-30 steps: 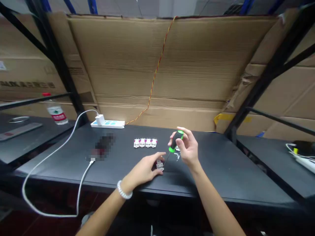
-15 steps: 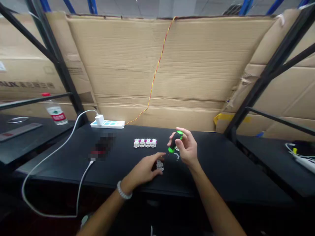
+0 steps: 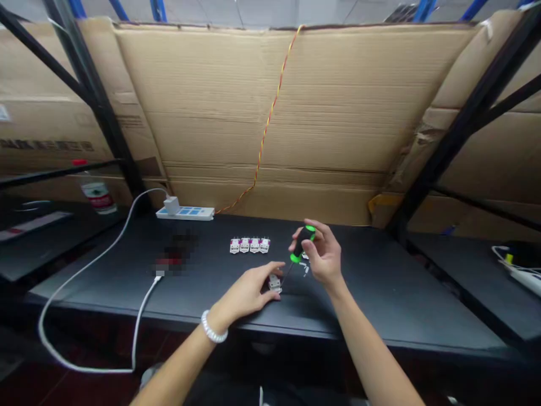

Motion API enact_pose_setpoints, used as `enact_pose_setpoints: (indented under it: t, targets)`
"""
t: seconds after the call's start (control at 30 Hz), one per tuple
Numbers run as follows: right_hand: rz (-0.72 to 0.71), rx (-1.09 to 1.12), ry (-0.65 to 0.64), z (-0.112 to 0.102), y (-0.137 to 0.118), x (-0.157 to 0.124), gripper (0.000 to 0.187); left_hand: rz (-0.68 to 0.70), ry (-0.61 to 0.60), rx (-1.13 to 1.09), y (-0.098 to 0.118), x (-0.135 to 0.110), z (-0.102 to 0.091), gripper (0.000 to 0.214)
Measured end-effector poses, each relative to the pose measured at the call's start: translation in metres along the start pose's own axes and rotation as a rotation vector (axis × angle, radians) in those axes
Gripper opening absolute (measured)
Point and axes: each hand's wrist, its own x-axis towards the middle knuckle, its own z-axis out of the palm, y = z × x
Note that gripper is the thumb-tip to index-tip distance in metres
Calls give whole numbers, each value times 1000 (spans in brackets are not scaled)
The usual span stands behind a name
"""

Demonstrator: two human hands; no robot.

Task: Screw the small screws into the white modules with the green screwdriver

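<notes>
Near the front of the black table, my left hand (image 3: 252, 290) has its thumb and fingers closed around a small white plastic part (image 3: 275, 283). My right hand (image 3: 323, 254) grips a black and green screwdriver (image 3: 303, 242) by its handle. The thin shaft slants down to the left, with its tip at or close to the right side of the white part; contact is too small to make out. Beyond my left hand stands a row of several white and purple parts (image 3: 249, 245). A few small pale pieces (image 3: 305, 269) lie beside my right hand, which partly hides another white part.
A white power strip (image 3: 186, 213) with a plugged-in charger lies at the back left. Its white cable (image 3: 80, 270) loops over the table's front edge. A blurred dark object (image 3: 175, 254) lies left. Cardboard (image 3: 338, 124) walls the back; black posts (image 3: 439, 146) stand at the sides.
The picture has brightened over the table and arms. Both hands, the screwdriver and the white part hold nearly the same places, with the right hand a few pixels further right.
</notes>
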Motion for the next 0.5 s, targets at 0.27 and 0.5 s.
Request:
enact_pose_setpoints:
  t: [0.27, 0.5]
  targets:
    - [-83, -95, 2, 3, 4, -8, 44, 17, 7, 6, -1, -1, 1, 65]
    - [2, -33, -47, 5, -6, -8, 32, 28, 16, 13, -3, -2, 0, 66]
